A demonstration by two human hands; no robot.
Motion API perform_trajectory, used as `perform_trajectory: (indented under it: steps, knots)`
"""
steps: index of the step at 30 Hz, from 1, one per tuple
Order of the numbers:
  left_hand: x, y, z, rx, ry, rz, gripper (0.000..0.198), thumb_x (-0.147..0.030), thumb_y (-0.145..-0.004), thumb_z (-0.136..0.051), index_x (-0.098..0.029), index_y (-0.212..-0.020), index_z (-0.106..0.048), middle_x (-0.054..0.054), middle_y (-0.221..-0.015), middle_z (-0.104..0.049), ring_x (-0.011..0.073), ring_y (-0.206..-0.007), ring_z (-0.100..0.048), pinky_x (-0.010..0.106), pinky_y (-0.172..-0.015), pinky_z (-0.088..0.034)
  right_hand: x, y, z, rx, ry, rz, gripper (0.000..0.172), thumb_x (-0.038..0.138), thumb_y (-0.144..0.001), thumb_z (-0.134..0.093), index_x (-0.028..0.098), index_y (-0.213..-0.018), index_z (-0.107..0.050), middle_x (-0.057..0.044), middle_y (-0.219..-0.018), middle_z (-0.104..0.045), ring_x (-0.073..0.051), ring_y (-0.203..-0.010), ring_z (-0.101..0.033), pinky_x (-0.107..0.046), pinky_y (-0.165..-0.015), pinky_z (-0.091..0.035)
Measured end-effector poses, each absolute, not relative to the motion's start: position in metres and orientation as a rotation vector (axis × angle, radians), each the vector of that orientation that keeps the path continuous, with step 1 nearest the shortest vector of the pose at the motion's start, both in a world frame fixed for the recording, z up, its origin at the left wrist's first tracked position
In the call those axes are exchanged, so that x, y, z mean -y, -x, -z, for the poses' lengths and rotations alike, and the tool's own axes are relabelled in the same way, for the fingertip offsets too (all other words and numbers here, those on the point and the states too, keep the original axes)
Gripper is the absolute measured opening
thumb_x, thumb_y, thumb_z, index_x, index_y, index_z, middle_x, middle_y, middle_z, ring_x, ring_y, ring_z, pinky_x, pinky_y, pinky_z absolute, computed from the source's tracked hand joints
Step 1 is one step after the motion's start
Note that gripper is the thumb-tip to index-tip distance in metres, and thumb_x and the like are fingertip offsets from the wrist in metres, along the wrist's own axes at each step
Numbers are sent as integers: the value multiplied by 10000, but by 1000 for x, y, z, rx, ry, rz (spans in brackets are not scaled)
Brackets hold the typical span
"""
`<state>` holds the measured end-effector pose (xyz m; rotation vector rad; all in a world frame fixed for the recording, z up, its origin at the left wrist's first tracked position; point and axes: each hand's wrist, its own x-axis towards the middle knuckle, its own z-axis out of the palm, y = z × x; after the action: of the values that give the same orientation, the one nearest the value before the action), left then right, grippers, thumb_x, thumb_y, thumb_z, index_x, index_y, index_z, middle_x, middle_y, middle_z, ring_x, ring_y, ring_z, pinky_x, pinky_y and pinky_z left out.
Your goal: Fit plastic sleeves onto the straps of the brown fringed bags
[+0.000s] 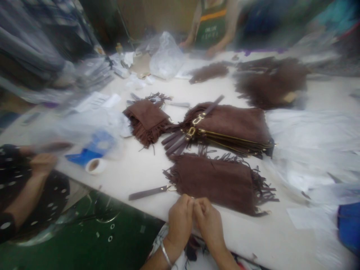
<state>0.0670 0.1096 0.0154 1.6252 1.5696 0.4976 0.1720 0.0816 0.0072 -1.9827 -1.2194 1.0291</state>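
My left hand and my right hand meet at the table's near edge, fingers closed and fingertips pressed together. Whatever they pinch is too small to make out. Just beyond them lies a brown fringed clutch bag, flat on the table, its wrist strap stretching out to the left. Behind that bag is a stack of brown bags with gold zips, their straps and gold clasps gathered at the left end. A smaller heap of fringed brown pieces sits left of the stack.
A tape roll and a blue tape dispenser lie at the left, near a co-worker's hand. White plastic bags spread over the right side. More brown bags lie farther back, before another person in a green apron.
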Motion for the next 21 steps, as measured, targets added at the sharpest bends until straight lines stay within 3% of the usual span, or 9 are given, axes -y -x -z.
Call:
perform_trajectory:
  steps: [6, 13, 17, 21]
  knots:
    - [-99, -67, -16, -1512, -1658, -548, 304, -282, -953, -320, -211, -848, -596, 78, -868, -630, 211, -830, -574, 317, -797, -404, -83, -172, -9, 1204, 1999, -1045, 235, 374, -922, -395, 234, -802, -541, -17, -716, -706, -208, -670, -663, -268, -614, -407]
    - [-113, -62, -9, -1468, -1172, -666, 114, -200, -791, -524, -184, -747, -627, 29, -740, -669, 182, -718, -604, 275, -694, -447, -76, -168, -12, 1372, 1948, -977, 296, 397, -943, -333, 220, -836, -545, -20, -684, -662, -204, -609, -622, -270, -565, -354]
    - [-118, -61, 0, -1439, -1020, -737, 56, -176, -723, -569, -169, -707, -622, 16, -673, -655, 158, -640, -587, 260, -650, -450, -74, -171, -16, 1298, 1850, -1105, 322, 415, -957, -334, 222, -820, -553, 32, -558, -569, -162, -506, -564, -248, -532, -351]
    - [-121, -62, 5, -1424, -947, -778, 27, -189, -693, -609, -172, -674, -599, 10, -642, -642, 146, -615, -588, 244, -618, -442, -78, -182, -17, 1292, 1739, -1204, 270, 384, -946, -393, 221, -842, -581, 50, -553, -547, -142, -500, -551, -229, -531, -369]
